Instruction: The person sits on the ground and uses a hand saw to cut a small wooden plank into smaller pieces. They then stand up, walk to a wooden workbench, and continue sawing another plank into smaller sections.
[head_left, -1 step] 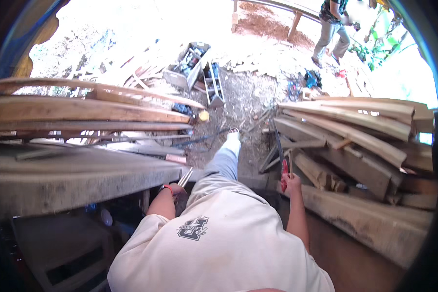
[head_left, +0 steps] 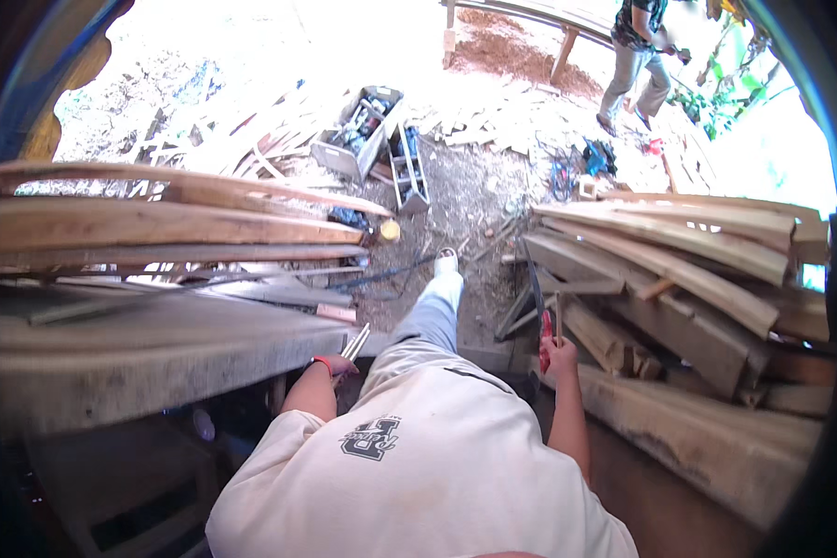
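My left hand (head_left: 342,367), with a red band at its wrist, is closed around several thin pale wooden sticks (head_left: 356,342). It hangs beside my thigh, close to the end of a thick grey slab (head_left: 158,367). On the other side, my right hand (head_left: 558,355) grips a red-handled tool (head_left: 545,327) with a long dark, blade-like part pointing forward; its exact kind is unclear. A thin wooden stick (head_left: 559,316) stands up from the same hand. That hand is near a heavy beam (head_left: 679,432) under stacked timber.
Long planks (head_left: 177,223) lie at the left, and a timber stack (head_left: 670,270) at the right. Between them, my foot (head_left: 447,262) is on littered ground. Ahead are an open toolbox (head_left: 353,158), a narrow wooden carrier (head_left: 409,177) and a yellow round object (head_left: 390,229). Far right, a person (head_left: 637,60) stands.
The surroundings have shifted slightly downward in the view. Both hands keep their hold on the same things.
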`<action>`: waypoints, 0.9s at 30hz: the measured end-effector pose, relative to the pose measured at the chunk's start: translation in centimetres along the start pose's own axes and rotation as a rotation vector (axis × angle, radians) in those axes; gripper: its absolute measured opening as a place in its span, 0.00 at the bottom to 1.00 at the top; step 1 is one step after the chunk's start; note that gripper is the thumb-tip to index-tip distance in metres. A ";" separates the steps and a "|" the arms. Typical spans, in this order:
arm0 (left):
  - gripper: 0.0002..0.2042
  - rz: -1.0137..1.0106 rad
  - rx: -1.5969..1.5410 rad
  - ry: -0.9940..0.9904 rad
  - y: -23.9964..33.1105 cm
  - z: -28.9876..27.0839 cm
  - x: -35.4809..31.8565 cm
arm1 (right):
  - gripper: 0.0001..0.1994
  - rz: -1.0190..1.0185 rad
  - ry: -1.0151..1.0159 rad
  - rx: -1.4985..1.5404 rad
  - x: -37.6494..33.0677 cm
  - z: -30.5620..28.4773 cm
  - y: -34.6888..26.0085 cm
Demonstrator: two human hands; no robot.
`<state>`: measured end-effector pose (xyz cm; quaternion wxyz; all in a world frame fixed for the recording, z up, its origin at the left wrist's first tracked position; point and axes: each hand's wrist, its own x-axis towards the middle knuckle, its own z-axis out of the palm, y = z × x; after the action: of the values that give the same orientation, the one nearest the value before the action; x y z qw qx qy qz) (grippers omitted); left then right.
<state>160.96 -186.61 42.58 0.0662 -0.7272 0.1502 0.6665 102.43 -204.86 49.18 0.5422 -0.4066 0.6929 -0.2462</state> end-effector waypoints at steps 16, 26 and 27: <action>0.13 0.541 0.313 0.254 53.9 -19.7 3.4 | 0.12 -0.027 0.202 0.144 29.3 -0.4 -20.8; 0.17 0.289 0.252 0.285 60.2 -29.2 11.0 | 0.11 0.054 0.051 0.467 50.3 1.8 -35.3; 0.16 0.253 0.270 0.304 59.4 -30.1 12.5 | 0.11 0.028 -0.007 0.467 53.4 2.0 -37.8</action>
<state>172.16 -253.34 39.48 0.0554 -0.7791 0.3361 0.5264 111.20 -269.75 48.75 0.6274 -0.2610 0.6208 -0.3909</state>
